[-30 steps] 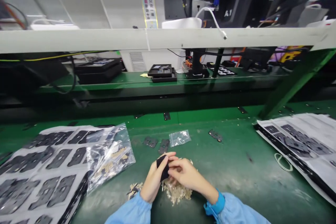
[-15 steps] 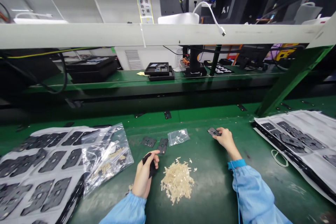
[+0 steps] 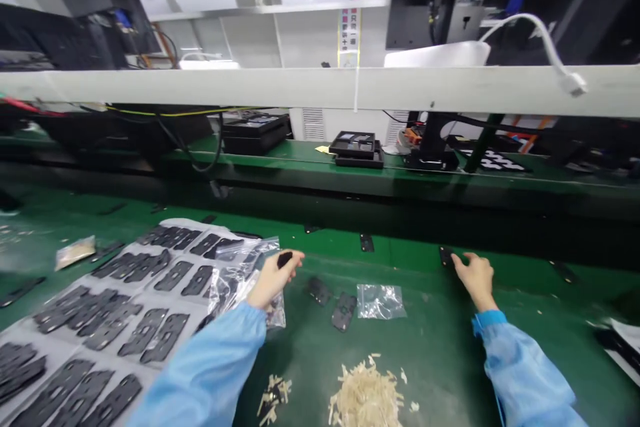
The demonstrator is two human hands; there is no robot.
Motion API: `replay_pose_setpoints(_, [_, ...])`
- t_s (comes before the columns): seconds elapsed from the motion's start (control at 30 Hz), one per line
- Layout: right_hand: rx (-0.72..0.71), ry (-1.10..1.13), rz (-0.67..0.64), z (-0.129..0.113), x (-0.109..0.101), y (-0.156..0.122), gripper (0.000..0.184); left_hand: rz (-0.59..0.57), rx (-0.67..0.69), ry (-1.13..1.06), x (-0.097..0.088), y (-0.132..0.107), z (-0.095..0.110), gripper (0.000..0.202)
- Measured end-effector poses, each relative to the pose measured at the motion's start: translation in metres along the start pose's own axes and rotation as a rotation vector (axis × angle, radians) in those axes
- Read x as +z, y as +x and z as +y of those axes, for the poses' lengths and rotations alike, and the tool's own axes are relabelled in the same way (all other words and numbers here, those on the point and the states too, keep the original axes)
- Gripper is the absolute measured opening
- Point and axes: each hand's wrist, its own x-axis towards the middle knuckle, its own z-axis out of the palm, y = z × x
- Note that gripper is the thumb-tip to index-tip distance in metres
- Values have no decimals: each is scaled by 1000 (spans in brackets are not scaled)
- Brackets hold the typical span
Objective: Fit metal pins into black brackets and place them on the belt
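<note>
My left hand [image 3: 274, 278] is closed around a small black object [image 3: 285, 259]; only its rounded end shows, and its kind is unclear. It hovers over the edge of a clear zip bag [image 3: 240, 260]. My right hand [image 3: 475, 278] reaches to the far green strip, thumb at the edge of a thin black plate [image 3: 445, 255], fingers slightly apart. Between my hands two dark plates with cut-outs, one plate [image 3: 319, 290] and a nearer plate [image 3: 345, 311], lie beside a small clear bag [image 3: 381, 301]. A heap of pale yellowish strips [image 3: 367, 395] lies in front.
On the left, a grey sheet [image 3: 193, 255] holds rows of dark plates. A few strips [image 3: 274, 395] lie by my left sleeve. More plates, such as one plate [image 3: 367, 242], lie on the far strip. A white beam [image 3: 240, 90] crosses above; black trays [image 3: 355, 149] stand beneath it.
My right hand has moved the plate away from me onto the far strip, and its fingers have loosened. My left hand has risen toward the clear bag. The view has turned left.
</note>
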Motion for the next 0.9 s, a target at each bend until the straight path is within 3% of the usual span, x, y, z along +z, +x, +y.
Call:
replay_pose_setpoints(0.1, [-103, -24, 66, 12, 6, -12, 37, 57, -28, 143, -7, 74, -4, 23])
replay_pose_setpoints(0.2, [-145, -34, 92, 23, 7, -25, 39, 35, -47, 271, 7, 130, -15, 23])
replay_pose_setpoints(0.33, [-135, -40, 107, 29, 7, -31, 38, -46, -79, 354, 33, 167, -28, 30])
replay_pose_setpoints(0.47, [-138, -42, 90, 30, 9, -30, 35, -117, -179, 350, 41, 183, -32, 31])
replay_pose_setpoints(0.57, [-151, -32, 77, 29, 11, -29, 34, -147, -242, 281, 42, 182, -26, 31])
replay_pose_setpoints(0.67, [-149, -14, 79, 27, 11, -31, 34, -184, -246, 150, 51, 164, -11, 28])
replay_pose_setpoints(0.9, [-116, 42, 146, 20, 7, -36, 34, -410, -96, -228, 86, 65, 47, 31])
